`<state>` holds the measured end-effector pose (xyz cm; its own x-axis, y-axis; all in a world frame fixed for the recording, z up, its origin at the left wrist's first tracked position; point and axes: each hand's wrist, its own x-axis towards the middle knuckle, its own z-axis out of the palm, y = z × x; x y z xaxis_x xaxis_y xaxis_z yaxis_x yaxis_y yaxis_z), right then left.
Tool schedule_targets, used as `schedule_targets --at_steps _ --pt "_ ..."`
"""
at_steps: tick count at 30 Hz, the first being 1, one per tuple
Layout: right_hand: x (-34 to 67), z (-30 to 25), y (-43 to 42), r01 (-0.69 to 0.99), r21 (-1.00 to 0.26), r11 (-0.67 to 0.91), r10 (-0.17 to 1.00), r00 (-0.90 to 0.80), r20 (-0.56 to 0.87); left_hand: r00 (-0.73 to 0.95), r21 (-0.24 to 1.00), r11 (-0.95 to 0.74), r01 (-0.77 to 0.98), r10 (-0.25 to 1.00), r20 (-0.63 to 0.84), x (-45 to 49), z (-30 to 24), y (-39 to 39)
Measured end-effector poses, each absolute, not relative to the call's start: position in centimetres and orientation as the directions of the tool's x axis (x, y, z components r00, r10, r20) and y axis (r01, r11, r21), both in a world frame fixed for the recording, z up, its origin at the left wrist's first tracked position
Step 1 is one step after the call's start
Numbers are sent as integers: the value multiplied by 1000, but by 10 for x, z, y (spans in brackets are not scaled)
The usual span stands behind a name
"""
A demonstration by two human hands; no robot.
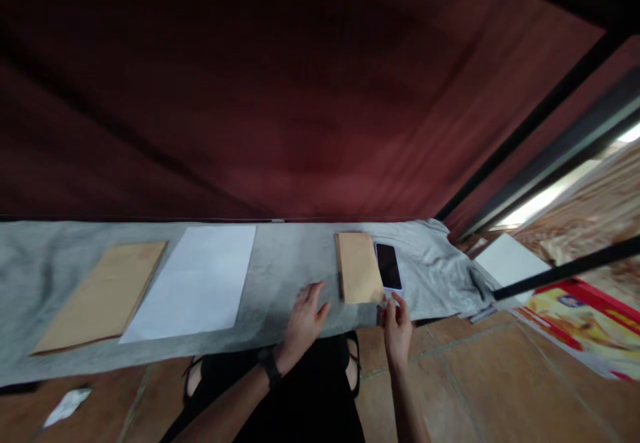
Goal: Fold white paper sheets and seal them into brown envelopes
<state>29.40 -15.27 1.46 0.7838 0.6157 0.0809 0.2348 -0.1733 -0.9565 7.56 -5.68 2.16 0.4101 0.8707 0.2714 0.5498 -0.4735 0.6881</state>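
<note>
My left hand point(305, 320) hovers over or rests on the grey cloth, its thumb and fingers apart and nothing in them. To its right lies a small stack of brown paper or envelopes point(361, 268). Beside that stack is a phone point(389, 266) with a dark screen and a pale case. My right hand point(398, 326) is at the near edge, close to the phone's lower end and the stack's near right corner. Its fingers are slightly curled and apart; whether they touch either thing is unclear.
White sheets point(200, 280) and a larger brown paper stack point(107, 290) lie on the cloth point(290, 246) to the left. A dark red curtain point(300, 130) hangs behind. Black frame bars point(530, 136) and a red-yellow box point(585, 323) are at right. White scrap point(69, 405) lies on the tiles.
</note>
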Motion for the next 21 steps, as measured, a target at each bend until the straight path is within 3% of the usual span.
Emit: schedule_targets --at_steps 3,6,10,21 --pt "274 5 -165 198 -961 -191 677 736 17 366 398 -500 769 856 366 4 20 -63" --pt "244 -2 -170 228 -956 -184 779 627 0 221 194 -315 929 893 393 -68 17 -68" --pt "204 -3 -159 314 -941 -124 869 492 50 148 99 -192 976 928 342 -136 13 -74" --pt "133 -1 -120 606 -793 67 965 163 206 302 -42 -300 953 951 67 -154 20 -67"
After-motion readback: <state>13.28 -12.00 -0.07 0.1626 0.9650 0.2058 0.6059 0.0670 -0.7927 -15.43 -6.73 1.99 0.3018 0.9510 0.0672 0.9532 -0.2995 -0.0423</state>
